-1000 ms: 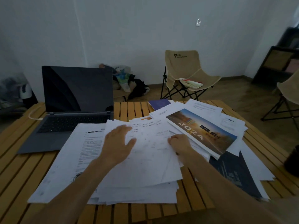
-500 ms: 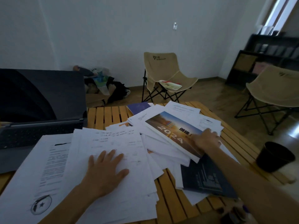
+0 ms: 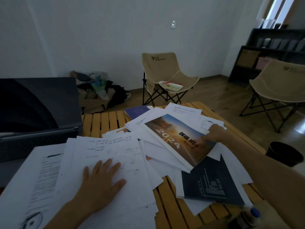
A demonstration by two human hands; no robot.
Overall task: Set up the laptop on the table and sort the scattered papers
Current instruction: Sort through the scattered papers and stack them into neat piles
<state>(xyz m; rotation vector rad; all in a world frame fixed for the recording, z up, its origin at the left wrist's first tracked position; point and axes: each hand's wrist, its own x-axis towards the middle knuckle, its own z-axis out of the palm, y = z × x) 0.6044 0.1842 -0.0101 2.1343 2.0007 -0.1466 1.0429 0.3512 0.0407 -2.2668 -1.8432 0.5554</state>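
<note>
The left hand (image 3: 100, 182) lies flat, fingers straight, on the near white papers (image 3: 105, 156), while the right hand (image 3: 214, 133) pinches the far edge of the 2024 booklet (image 3: 175, 139), whose long axis runs diagonally from far-left to near-right.

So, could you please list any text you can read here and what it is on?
"2024": booklet cover, under the right hand; the dark characters beside it are unreadable.
Chair backrest: logo, lettering too small.
Papers under the left hand: print too blurred.
Dark booklet: print unreadable.
</note>
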